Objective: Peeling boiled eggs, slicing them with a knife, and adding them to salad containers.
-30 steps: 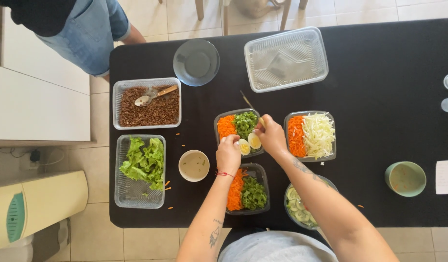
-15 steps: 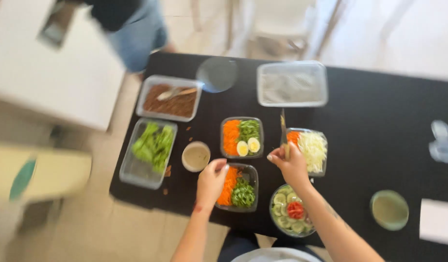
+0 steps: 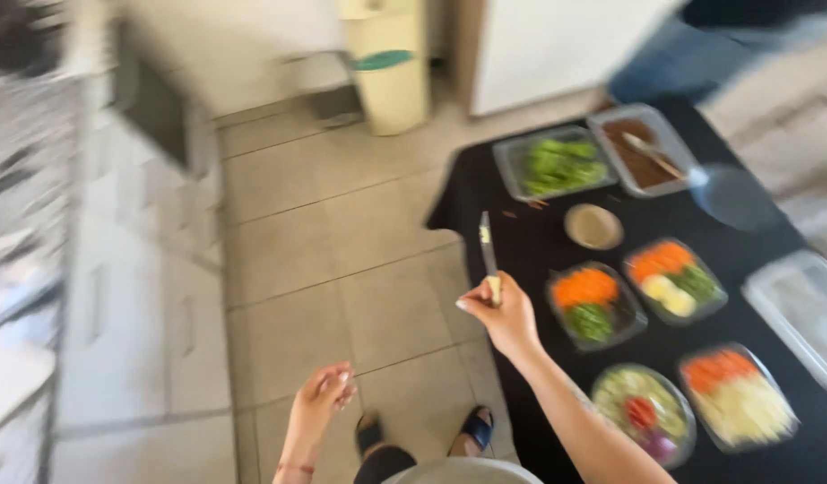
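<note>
My right hand grips a knife by its handle, blade pointing up and away, just at the left edge of the black table. My left hand hangs over the tiled floor with fingers loosely curled and nothing in it. Right of the knife sits a tray of grated carrot and greens. Beyond it is a tray with carrot, egg halves and greens. The whole view is motion-blurred.
On the table are a lettuce container, a brown grain container with a spoon, a small sauce bowl, a salad bowl, a carrot and cabbage tray and a clear lid. Another person stands at the far end. A bin and cabinets flank the floor.
The view has swung hard to the left, away from the table toward the floor and cabinets. My left hand left the tray and now hangs over the floor; my right hand still holds the knife.
</note>
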